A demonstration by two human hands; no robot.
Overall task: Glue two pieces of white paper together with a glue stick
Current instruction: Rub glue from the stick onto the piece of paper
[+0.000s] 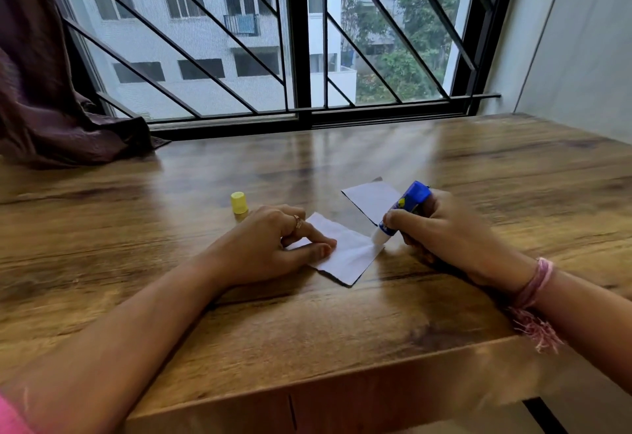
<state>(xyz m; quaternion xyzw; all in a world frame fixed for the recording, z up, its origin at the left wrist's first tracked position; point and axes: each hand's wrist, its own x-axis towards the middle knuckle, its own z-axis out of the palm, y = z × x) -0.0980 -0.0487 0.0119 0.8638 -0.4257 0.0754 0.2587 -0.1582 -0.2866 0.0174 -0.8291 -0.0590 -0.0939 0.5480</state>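
Paper is the business here: the near sheet lies flat on the wooden table, just right of the yellow cap and a little nearer the person. The left hand rests on the end of that sheet closest to the cap, forefinger and thumb laid nearly straight and pressing down, the other fingers loosely curled beside them; this looks meant to keep the paper from sliding under the rubbing. The right hand grips the blue glue stick, fingers wrapped round its barrel and thumb across the front. It is tilted so the white tip touches the sheet's edge farthest from the cap, probably to lay glue along that border. A second sheet waits flat on the table, farther from the cap than the first and just behind the stick, apart from the glued one, seemingly kept within reach for joining. The cap stands upright, off the stick, clear of both hands.
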